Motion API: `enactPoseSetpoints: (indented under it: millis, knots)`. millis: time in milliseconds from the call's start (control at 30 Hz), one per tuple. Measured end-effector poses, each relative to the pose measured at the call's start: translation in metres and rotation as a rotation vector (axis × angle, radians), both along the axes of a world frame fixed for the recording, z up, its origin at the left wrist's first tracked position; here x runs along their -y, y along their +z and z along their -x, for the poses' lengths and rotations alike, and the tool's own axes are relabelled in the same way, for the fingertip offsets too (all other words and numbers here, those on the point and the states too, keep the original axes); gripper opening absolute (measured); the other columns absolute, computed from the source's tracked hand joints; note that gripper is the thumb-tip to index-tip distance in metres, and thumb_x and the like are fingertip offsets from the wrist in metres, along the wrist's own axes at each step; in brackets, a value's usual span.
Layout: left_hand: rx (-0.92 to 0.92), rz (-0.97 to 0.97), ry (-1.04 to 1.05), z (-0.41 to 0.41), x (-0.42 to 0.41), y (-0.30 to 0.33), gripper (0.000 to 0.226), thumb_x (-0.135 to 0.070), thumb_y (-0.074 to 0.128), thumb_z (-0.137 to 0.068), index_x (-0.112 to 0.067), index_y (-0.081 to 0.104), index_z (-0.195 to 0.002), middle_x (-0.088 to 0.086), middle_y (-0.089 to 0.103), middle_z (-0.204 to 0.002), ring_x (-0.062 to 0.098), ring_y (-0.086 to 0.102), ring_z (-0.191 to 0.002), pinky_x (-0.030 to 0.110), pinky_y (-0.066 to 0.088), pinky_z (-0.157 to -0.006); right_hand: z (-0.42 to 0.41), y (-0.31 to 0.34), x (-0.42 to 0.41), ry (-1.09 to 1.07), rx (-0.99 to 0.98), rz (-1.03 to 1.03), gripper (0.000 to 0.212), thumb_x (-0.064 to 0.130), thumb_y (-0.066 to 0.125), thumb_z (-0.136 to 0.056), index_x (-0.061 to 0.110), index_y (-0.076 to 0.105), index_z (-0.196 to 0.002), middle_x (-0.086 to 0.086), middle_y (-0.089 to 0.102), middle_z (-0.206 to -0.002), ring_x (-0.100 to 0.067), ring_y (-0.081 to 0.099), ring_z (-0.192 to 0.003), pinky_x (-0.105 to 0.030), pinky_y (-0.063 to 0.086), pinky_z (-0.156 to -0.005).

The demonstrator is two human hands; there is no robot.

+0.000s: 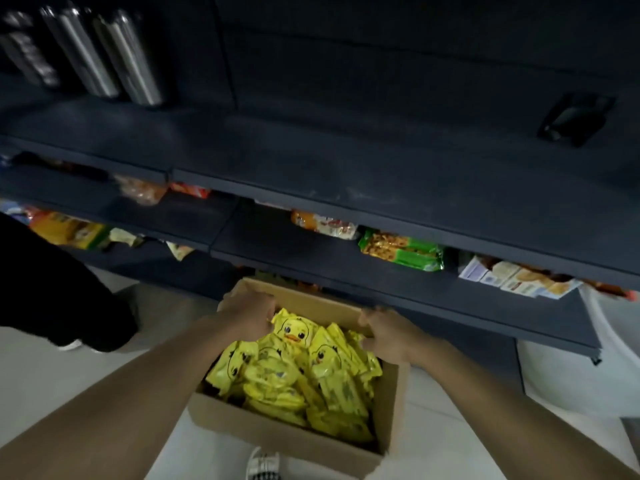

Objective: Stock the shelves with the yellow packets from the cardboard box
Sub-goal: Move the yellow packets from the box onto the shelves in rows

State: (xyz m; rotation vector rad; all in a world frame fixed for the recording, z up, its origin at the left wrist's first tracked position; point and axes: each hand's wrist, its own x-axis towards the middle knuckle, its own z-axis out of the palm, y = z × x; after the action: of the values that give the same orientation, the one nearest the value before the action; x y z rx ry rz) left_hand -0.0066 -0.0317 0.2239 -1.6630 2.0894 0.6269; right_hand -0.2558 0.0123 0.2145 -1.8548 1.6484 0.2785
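An open cardboard box (270, 434) sits on the pale floor in front of dark shelves (346, 174). It is filled with several yellow packets (294, 372) printed with a duck face. My left hand (247, 315) is at the box's far left edge, fingers curled down over the packets beside the topmost duck packet (294, 329). My right hand (388, 332) grips the box's far right rim, fingers curled over the cardboard. Whether my left hand holds a packet or the rim is hidden by the hand itself.
Metal bottles (104, 53) stand on the upper shelf at left, a dark object (575, 119) at right. Lower shelves hold snack packs: green (401, 252), orange (325, 225), white boxes (519, 277). A person in black (52, 282) stands at left. My shoe (263, 464) shows below the box.
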Motion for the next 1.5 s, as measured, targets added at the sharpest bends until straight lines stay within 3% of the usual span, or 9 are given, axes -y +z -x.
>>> enactPoseSetpoints:
  millis: [167,333,500,800,1033,1167,1267,1433,1500]
  knots:
    - [-0.049,-0.099,-0.015,-0.03,0.015,-0.05,0.024,-0.034,0.059,-0.09,-0.021,0.057,-0.11,0.002,0.057,-0.12,0.02,0.056,-0.106,0.036,0.047,-0.091,-0.021,-0.045,0.0,-0.105,0.011,-0.107,0.041,0.033,0.057,-0.091,0.01,0.047,-0.123,-0.008,0.055,-0.121,-0.026,0.054,-0.113,-0.032,0.044,-0.087]
    - [-0.051,-0.165,-0.055,-0.061,0.038,-0.091,0.028,-0.034,0.058,-0.091,-0.022,0.055,-0.116,0.002,0.057,-0.122,0.022,0.057,-0.107,0.031,0.046,-0.084,-0.044,-0.084,0.001,-0.244,0.019,-0.18,0.048,0.031,0.06,-0.09,0.013,0.044,-0.131,-0.01,0.052,-0.131,-0.025,0.053,-0.117,-0.036,0.047,-0.094]
    - [-0.002,-0.252,-0.107,-0.077,0.046,-0.132,0.026,-0.033,0.054,-0.093,-0.02,0.053,-0.115,0.001,0.057,-0.122,0.022,0.055,-0.107,0.031,0.044,-0.082,-0.055,-0.126,-0.013,-0.327,0.033,-0.198,0.043,0.033,0.061,-0.089,0.013,0.049,-0.125,-0.008,0.057,-0.126,-0.021,0.056,-0.11,-0.031,0.048,-0.088]
    - [-0.076,-0.31,-0.055,-0.043,0.032,-0.211,0.014,-0.029,0.059,-0.09,-0.025,0.055,-0.103,-0.004,0.061,-0.111,0.017,0.058,-0.099,0.031,0.048,-0.081,-0.027,-0.216,-0.021,-0.562,0.092,-0.292,0.034,0.025,0.06,-0.09,0.009,0.053,-0.119,-0.011,0.057,-0.118,-0.014,0.055,-0.076,-0.022,0.044,-0.06]
    - [-0.103,-0.304,-0.044,-0.011,0.028,-0.275,0.021,-0.029,0.061,-0.089,-0.023,0.056,-0.109,-0.002,0.06,-0.115,0.017,0.058,-0.101,0.033,0.048,-0.084,-0.013,-0.3,-0.023,-0.645,0.14,-0.388,0.053,0.023,0.056,-0.093,0.009,0.033,-0.139,-0.014,0.046,-0.137,-0.025,0.051,-0.117,-0.025,0.041,-0.076]
    - [-0.101,-0.274,-0.033,0.0,0.025,-0.305,0.023,-0.03,0.061,-0.089,-0.023,0.055,-0.111,-0.002,0.059,-0.122,0.018,0.056,-0.111,0.035,0.049,-0.088,-0.019,-0.338,-0.022,-0.691,0.123,-0.4,0.07,0.025,0.056,-0.092,0.013,0.016,-0.147,-0.013,0.031,-0.149,-0.029,0.034,-0.134,-0.034,0.035,-0.102]
    - [-0.099,-0.237,-0.039,0.002,0.022,-0.321,0.025,-0.028,0.061,-0.09,-0.021,0.056,-0.114,-0.001,0.058,-0.126,0.018,0.055,-0.115,0.032,0.047,-0.089,-0.031,-0.359,-0.025,-0.78,0.054,-0.395,0.074,0.029,0.061,-0.088,0.015,0.019,-0.147,-0.012,0.025,-0.151,-0.032,0.027,-0.138,-0.038,0.03,-0.107]
    - [-0.101,-0.213,-0.039,-0.002,0.022,-0.334,0.025,-0.027,0.06,-0.09,-0.021,0.056,-0.114,-0.002,0.057,-0.125,0.017,0.054,-0.114,0.029,0.045,-0.088,-0.033,-0.377,-0.029,-0.743,0.047,-0.32,0.056,0.034,0.068,-0.081,0.014,0.046,-0.128,-0.006,0.048,-0.13,-0.024,0.046,-0.122,-0.029,0.037,-0.088]
    - [-0.11,-0.216,-0.033,-0.004,0.022,-0.335,0.025,-0.026,0.06,-0.09,-0.02,0.056,-0.114,-0.002,0.056,-0.126,0.017,0.054,-0.114,0.029,0.045,-0.086,-0.029,-0.377,-0.031,-0.688,0.085,-0.329,0.052,0.028,0.068,-0.083,0.015,0.047,-0.128,-0.007,0.048,-0.13,-0.025,0.046,-0.122,-0.029,0.039,-0.092]
